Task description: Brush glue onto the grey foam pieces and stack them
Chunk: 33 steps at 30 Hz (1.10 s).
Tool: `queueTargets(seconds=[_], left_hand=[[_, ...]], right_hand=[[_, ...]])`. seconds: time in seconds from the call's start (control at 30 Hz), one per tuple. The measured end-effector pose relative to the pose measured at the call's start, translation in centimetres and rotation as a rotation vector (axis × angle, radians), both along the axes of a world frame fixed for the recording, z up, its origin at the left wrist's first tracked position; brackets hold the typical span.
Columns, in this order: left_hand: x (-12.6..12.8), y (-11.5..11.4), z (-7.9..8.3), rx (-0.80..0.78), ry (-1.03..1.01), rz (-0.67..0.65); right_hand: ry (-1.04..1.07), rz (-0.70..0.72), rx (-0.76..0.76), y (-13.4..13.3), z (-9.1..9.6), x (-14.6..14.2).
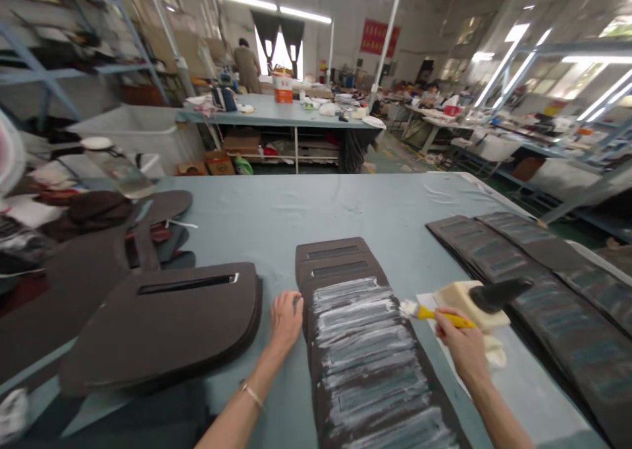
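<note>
My right hand grips a yellow-handled brush. White paste coats its bristles, which are at the right edge of a row of overlapping dark brown fabric pieces. White streaks cover the nearer pieces; the two farthest show bare slots. My left hand rests at the row's left edge with bent fingers slightly apart, holding nothing. Just beyond my right hand sits a cream-coloured block-like container with a black object on top, its kind unclear. A white sheet lies under it.
On the left is a stack of curved dark brown pieces with a slot. More streaked brown pieces lie along the right side. A clear jar stands beyond the left pile. Farther back are another table and a standing person.
</note>
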<state>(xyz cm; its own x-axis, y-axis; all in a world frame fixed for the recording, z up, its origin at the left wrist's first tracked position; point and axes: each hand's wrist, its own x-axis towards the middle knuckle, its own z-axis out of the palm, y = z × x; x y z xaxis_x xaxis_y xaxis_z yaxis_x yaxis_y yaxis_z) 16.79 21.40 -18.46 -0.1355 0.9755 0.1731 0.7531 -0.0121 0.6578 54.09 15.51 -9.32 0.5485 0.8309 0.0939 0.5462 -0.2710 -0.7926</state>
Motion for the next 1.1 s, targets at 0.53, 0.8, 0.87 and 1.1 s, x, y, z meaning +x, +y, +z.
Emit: queueTargets(seconds=[0.53,0.8,0.87,1.1], left_hand=[[-0.5,6.3,-0.4,0.054,0.145,-0.111],[-0.2,6.2,-0.1,0.076,0.148,-0.084],[-0.2,6.2,-0.1,0.085,0.162,-0.091],[-0.3,6.4,-0.4,0.049,0.118,-0.060]], right_hand=[[-0.052,0.391,-0.029,17.1,-5.7,-14.4],[-0.216,0.302,0.061,16.7,-3.3,-13.5],[-0.122,0.522,0.076,16.3,-3.7,-17.2],[-0.289,0.259,-0.031,17.6,-4.8,-11.7]])
